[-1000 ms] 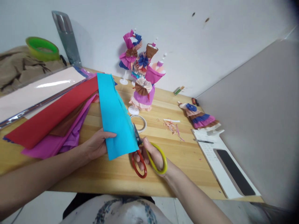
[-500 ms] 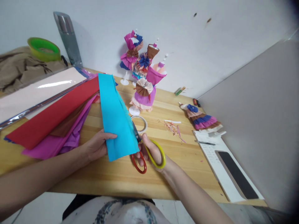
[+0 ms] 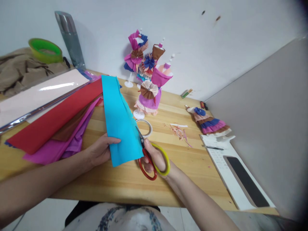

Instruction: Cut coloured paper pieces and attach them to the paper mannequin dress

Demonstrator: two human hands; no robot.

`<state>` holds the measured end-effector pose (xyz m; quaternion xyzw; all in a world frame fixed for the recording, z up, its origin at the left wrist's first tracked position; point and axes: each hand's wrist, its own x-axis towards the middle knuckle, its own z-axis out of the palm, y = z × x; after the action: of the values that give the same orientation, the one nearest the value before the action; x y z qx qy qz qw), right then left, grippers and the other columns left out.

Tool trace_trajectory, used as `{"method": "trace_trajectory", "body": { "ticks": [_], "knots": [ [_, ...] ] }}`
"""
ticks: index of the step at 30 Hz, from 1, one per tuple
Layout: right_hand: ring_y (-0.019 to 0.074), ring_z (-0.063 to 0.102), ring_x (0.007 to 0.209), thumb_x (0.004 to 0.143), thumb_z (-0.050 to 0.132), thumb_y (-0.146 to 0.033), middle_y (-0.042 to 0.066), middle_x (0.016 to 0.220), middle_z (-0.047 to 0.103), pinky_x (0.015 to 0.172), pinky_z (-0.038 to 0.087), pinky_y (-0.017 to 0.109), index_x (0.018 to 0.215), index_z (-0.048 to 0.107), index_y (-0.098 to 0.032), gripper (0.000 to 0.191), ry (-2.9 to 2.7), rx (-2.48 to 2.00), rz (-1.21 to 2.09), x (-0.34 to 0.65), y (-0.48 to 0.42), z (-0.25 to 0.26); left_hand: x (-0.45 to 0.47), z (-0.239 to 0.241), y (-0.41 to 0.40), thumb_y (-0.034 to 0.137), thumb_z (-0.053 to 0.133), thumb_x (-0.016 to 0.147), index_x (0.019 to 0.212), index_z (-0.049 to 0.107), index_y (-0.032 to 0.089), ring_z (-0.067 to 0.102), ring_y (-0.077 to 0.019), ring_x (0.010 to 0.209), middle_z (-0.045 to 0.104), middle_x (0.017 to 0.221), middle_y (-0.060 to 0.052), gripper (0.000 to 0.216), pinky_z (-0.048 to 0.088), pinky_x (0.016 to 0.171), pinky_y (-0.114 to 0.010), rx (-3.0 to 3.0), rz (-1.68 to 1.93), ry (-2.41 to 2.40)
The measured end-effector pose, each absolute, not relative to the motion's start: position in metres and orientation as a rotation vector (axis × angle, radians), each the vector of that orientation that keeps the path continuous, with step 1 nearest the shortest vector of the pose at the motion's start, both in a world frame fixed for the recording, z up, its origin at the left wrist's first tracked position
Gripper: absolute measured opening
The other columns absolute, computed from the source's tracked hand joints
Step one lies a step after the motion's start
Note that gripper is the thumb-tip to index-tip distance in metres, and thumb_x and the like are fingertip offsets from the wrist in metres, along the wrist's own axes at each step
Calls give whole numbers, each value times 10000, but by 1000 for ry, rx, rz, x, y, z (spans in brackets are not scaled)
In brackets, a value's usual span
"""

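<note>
My left hand [image 3: 104,148] grips the left edge of a folded blue crepe paper [image 3: 117,118], thumb on top and fingers underneath. The paper is held up off the table, its lower end towards me. In my right hand [image 3: 154,157] is a pair of scissors [image 3: 147,157] with one red and one yellow handle loop. The dark blades lie at the paper's right edge, nearly closed together; part of the edge above them looks ragged. Just beyond the blades a roll of white tape [image 3: 151,130] lies flat, partly covered by the paper.
Red crepe paper [image 3: 57,112] and magenta sheets [image 3: 48,156] fan out at left. Small paper-dressed stands, one with a magenta bodice [image 3: 161,76], rise at the back. Paper scraps [image 3: 179,133] lie right of centre. A phone [image 3: 247,181] rests on a white board [image 3: 218,155] at right.
The scissors have closed: their handle loops have come together, the red one swinging right towards the yellow. My left hand and the blue paper have stayed almost in place.
</note>
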<state>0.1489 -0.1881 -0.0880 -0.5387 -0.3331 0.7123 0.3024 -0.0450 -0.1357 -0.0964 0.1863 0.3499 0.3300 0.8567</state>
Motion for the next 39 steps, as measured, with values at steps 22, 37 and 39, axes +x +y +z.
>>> {"method": "trace_trajectory", "body": {
  "ticks": [22, 37, 39],
  "knots": [
    [113, 547, 363, 569, 520, -936, -16, 501, 593, 372, 344, 212, 668, 520, -179, 764, -956, -1335, 1973, 158, -172, -94, -48, -100, -135, 63, 684, 741, 1437, 476, 154, 666, -346, 1122, 742, 1148, -140, 732, 485, 1023, -513, 394, 665, 655],
    [110, 519, 365, 621, 408, -958, 3, 436, 569, 373, 325, 215, 632, 539, -172, 797, -1072, -1310, 1957, 156, -160, -101, -45, -96, -136, 35, 656, 729, 1489, 388, 130, 677, -352, 1099, 729, 1174, -151, 811, 504, 1000, -538, 372, 685, 684],
    [106, 512, 351, 603, 420, -962, -6, 420, 559, 363, 314, 213, 621, 535, -175, 796, -1054, -1316, 1942, 155, -160, -100, -45, -97, -136, 41, 666, 724, 1487, 389, 127, 682, -352, 1089, 736, 1157, -150, 817, 507, 997, -537, 370, 685, 687]
  ]
}}
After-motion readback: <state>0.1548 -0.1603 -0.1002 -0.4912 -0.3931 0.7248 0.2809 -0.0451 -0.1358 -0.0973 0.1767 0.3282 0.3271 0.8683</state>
